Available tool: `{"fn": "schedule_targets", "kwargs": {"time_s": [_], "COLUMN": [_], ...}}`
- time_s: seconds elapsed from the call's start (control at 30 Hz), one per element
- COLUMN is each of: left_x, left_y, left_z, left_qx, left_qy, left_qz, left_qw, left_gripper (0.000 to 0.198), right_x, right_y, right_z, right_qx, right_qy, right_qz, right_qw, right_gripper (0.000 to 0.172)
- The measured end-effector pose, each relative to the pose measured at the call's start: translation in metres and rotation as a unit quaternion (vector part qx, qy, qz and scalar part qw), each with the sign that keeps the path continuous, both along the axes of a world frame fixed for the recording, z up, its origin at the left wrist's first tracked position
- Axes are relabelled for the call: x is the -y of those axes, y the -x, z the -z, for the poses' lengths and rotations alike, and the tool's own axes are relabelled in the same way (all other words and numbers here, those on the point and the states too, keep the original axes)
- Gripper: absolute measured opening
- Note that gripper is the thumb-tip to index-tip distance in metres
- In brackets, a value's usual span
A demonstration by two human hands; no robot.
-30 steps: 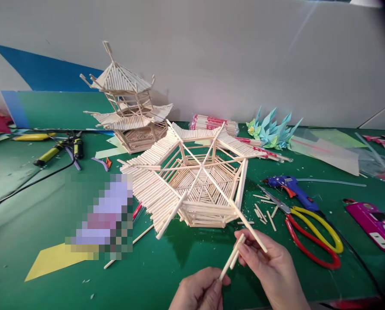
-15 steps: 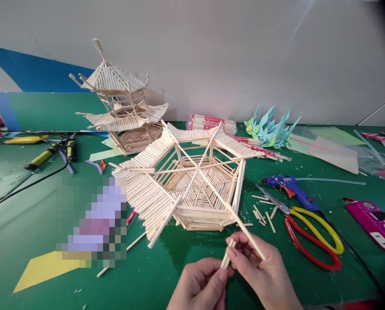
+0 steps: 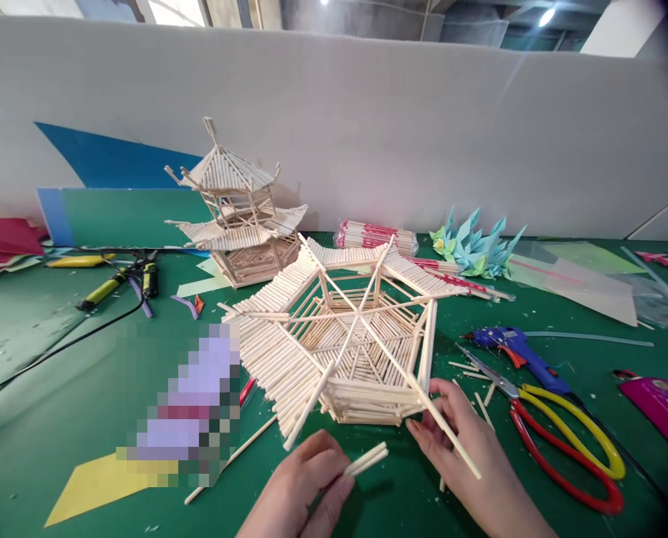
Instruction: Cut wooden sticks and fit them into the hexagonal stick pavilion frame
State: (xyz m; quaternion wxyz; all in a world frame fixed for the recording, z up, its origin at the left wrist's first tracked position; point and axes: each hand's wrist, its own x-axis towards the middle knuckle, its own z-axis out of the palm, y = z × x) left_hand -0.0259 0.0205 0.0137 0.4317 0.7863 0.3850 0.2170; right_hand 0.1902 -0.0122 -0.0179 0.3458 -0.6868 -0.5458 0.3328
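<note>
Holding: the left hand (image 3: 297, 486) pinches a small bundle of short sticks (image 3: 366, 459) between thumb and fingers (image 3: 334, 478), closed on their near end; the sticks point right and away, just above the desk (image 3: 59, 388).
Right hand: the right hand (image 3: 468, 441) lies just right of the sticks, fingers loosely curled against the near corner of the hexagonal stick frame (image 3: 345, 344); one long spoke (image 3: 451, 441) crosses over the hand. Whether the fingers grip it or only steady it, I cannot tell.
Step in hand: judging by this, a fitting step, with cut sticks held ready beside the frame's near edge while the other hand braces it.
Next move calls for: probably bringing the sticks up and away from the left fingers to the open near panel, keeping the frame still.
Containers: none proper; the frame is an open shell with only its own spokes inside.
Beyond the right fingers: scissors (image 3: 569, 448), a blue glue gun (image 3: 513, 347), stick offcuts.
Far left of both hands: a finished pagoda model (image 3: 236, 209).
</note>
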Motion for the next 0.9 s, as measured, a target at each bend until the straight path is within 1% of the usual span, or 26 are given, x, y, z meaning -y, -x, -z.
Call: {"fn": "schedule_targets", "kwargs": {"time_s": [0.13,0.23,0.33,0.43,0.53,0.7,0.8,0.9], "left_x": [-0.007,-0.008,-0.01,-0.014,-0.018,-0.025,-0.031,-0.035], "left_y": [0.003,0.003,0.004,0.006,0.006,0.002,-0.002,-0.005], "left_z": [0.007,0.012,0.014,0.015,0.016,0.02,0.021,0.019], "left_qx": [-0.068,-0.092,-0.087,-0.087,-0.092,-0.086,-0.091,-0.102], "left_qy": [-0.114,-0.154,-0.162,-0.163,-0.162,-0.169,-0.184,-0.193], "left_qz": [0.001,0.002,0.016,0.013,0.006,0.012,0.018,0.032], "left_qw": [0.991,0.984,0.983,0.983,0.983,0.982,0.979,0.975], "left_gripper": [0.027,0.024,0.023,0.023,0.025,0.025,0.025,0.027], "right_x": [-0.006,-0.007,-0.008,-0.012,-0.018,-0.029,-0.039,-0.045], "right_y": [0.0,0.0,0.0,0.0,-0.004,-0.014,-0.02,-0.025], "right_z": [0.002,0.004,0.004,0.001,-0.002,-0.003,-0.008,-0.015], "right_qx": [0.029,0.009,0.001,0.023,0.053,0.111,0.118,0.114], "right_qy": [0.026,0.035,0.028,0.028,0.035,0.028,0.019,-0.006], "right_qz": [-0.009,-0.011,-0.034,-0.052,-0.044,-0.048,-0.063,-0.081], "right_qw": [0.999,0.999,0.999,0.998,0.997,0.992,0.991,0.99], "right_gripper": [0.049,0.053,0.054,0.053,0.051,0.053,0.051,0.05]}}
